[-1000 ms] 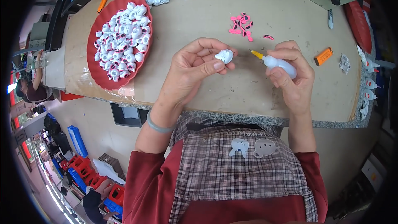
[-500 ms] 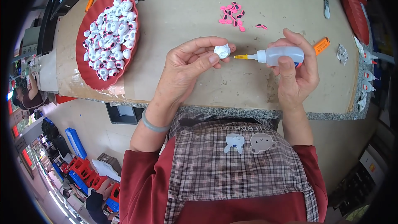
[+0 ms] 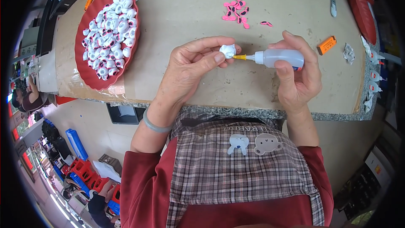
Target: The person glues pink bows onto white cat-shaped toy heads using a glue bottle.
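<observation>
Left grip (image 3: 192,69) pinching white piece (image 3: 228,50), right grip (image 3: 295,76) clasping glue bottle (image 3: 278,58), nozzle touching piece

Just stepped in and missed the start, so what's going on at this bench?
A person in a checked apron is gluing small parts. The left hand pinches a small white piece between fingertips, and the right hand holds a clear squeeze bottle sideways, its yellow nozzle at the piece. A red tray heaped with similar white pieces sits to the left on the table, with little pink cutouts farther back.
</observation>
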Motion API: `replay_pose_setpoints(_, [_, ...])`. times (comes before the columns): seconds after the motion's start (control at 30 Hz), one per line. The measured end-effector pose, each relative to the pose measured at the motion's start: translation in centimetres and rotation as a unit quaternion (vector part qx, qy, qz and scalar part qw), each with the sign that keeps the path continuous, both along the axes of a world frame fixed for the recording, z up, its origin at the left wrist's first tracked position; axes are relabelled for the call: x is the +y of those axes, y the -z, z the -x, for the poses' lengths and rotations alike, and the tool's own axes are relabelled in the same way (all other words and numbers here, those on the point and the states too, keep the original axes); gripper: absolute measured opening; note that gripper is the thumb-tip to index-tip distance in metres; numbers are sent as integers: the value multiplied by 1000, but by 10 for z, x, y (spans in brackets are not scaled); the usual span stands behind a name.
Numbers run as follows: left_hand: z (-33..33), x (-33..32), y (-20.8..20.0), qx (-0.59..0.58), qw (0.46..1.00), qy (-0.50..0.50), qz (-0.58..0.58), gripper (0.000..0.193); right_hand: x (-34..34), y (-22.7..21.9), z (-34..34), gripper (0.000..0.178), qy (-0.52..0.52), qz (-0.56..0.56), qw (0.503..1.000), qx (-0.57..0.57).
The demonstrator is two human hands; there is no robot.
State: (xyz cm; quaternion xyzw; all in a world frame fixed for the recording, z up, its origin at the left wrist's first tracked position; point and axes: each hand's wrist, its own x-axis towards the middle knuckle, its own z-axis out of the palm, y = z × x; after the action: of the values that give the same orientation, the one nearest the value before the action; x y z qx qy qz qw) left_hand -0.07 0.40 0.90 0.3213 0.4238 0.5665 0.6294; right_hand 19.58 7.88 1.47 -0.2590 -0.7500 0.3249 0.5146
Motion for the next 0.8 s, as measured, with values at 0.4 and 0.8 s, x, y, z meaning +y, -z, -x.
replay_pose_setpoints(0.4, [-1, 1, 1, -6, 1000, 14, 7, 29, 0, 3, 1, 41, 12, -28, 1000, -4])
replay_pose_setpoints(0.8, [0, 0, 1, -20, 1000, 3, 21, 29, 0, 5, -2, 41, 6, -28, 1000, -2])
